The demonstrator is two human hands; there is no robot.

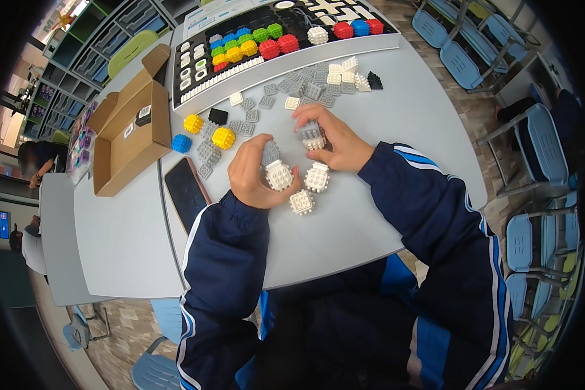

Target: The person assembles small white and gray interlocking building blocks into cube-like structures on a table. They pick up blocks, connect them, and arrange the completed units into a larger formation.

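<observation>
My left hand (248,174) curls around a white studded building block (279,175), thumb along its near side. A grey studded block (270,153) sits just beyond it, by the fingertips. Between thumb and fingers, my right hand (341,142) grips a grey-and-white studded block (312,135) above the table. Below that hand, a white block (317,177) lies beside another white block (301,202) nearer to me. Whether these white blocks are joined, I cannot tell.
Loose grey plates (299,83) lie beyond my hands. A parts tray (292,55) spans the far side. Yellow blocks (223,138), a blue block (181,143), a phone (187,193) and an open cardboard box (131,140) are at left. Blue chairs (538,136) stand right.
</observation>
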